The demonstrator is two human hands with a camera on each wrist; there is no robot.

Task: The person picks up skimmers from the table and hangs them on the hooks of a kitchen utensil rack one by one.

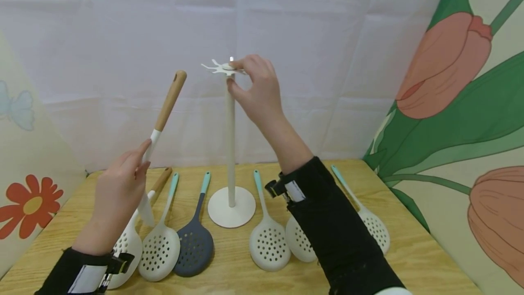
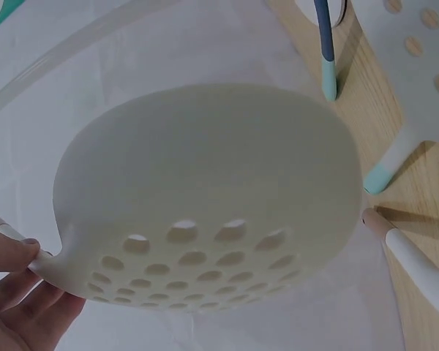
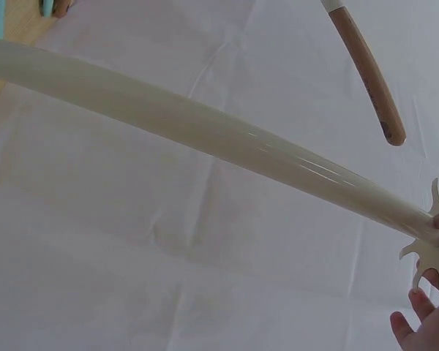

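1. Left hand (image 1: 116,190) has its grip pinching a wooden-handled skimmer (image 1: 163,115), raised over the desk (image 1: 409,263).
2. Right hand (image 1: 258,88) pinches the hook crown (image 1: 221,68) atop the white stand (image 1: 231,149).

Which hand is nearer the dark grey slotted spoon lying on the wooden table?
Left. The left hand holds a wood-handled white skimmer just above and left of the dark grey slotted spoon; the right hand is up at the stand's hook top.

Stand (image 1: 231,204) at the table's (image 1: 417,258) middle, skimmers flat on both sides: three left, three right
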